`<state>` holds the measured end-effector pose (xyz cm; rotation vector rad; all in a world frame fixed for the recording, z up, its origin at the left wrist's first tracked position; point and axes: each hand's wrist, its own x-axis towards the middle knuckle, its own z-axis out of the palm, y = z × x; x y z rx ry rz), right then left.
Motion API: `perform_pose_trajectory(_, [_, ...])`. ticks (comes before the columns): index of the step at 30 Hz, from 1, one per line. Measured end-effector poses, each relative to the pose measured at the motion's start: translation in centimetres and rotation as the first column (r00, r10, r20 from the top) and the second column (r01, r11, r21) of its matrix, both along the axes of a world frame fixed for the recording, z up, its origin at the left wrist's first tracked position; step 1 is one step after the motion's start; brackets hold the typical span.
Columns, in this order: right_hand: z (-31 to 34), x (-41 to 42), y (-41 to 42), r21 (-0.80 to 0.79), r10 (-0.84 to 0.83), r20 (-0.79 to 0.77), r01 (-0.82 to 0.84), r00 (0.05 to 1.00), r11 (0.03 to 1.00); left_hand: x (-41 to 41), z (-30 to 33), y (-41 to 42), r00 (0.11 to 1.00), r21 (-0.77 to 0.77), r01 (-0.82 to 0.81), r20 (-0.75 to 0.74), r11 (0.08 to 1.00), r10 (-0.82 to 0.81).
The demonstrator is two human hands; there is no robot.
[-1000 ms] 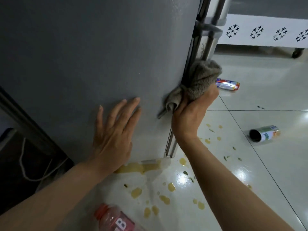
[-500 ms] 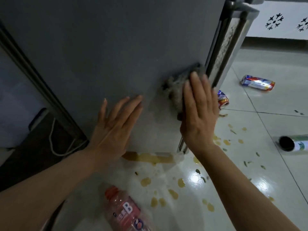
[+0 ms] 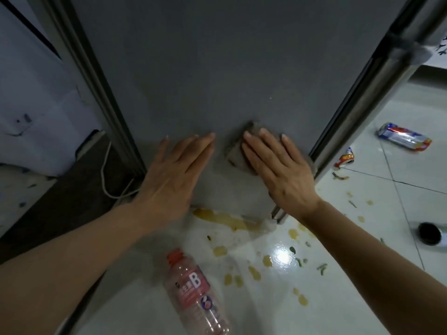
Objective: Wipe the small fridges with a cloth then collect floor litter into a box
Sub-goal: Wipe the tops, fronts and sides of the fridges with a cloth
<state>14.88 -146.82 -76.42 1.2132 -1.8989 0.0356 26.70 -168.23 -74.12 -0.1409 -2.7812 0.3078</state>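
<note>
A small grey fridge (image 3: 217, 68) fills the upper middle of the view, its side panel facing me. My right hand (image 3: 278, 170) lies flat with straight fingers on a grey cloth (image 3: 235, 153) and presses it against the lower part of that panel. Most of the cloth is hidden under the palm. My left hand (image 3: 174, 170) rests flat on the same panel, just left of the cloth, fingers straight. Litter lies on the white tiled floor: a pink plastic bottle (image 3: 196, 296), two crushed cans (image 3: 404, 139) (image 3: 344, 159) and a dark-mouthed can (image 3: 431, 234).
Yellow spill patches (image 3: 227, 217) and green scraps (image 3: 321, 268) spot the floor beneath the fridge. The fridge's metal door edge (image 3: 362, 100) runs diagonally at right. A white cord (image 3: 106, 175) hangs by a dark gap at left, beside a pale wall (image 3: 36, 105).
My right hand went from gripping the cloth at the fridge's door edge to pressing it flat, and slid left across the side panel toward my left hand. The left hand stayed put.
</note>
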Motion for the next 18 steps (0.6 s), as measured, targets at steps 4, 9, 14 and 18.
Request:
perform_pose_trajectory(4, [-1.1,0.9,-3.3,0.055,-0.031,-0.014,0.032,0.999,0.998,0.4,-0.3,-1.7,0.997,0.092,-0.03,-0.063,0.995,0.035])
perform_pose_trajectory(9, [-3.6,1.9,-4.2,0.522,0.011,-0.095,0.04,0.995,0.852,0.8,-1.3,-4.9,0.994,0.088,-0.02,-0.106,0.996,0.03])
perform_pose_trajectory(14, [1.1,0.7,-6.3,0.149,0.025,-0.156,-0.002,0.987,0.989,1.3,-2.0,-7.3,0.99,0.165,-0.008,-0.136,0.986,0.03])
perform_pose_trajectory(18, [0.0,1.4,-8.4,0.124,-0.056,-0.096,0.068,0.994,0.99,1.5,-3.1,-7.5,0.991,0.228,-0.014,-0.128,0.974,0.044])
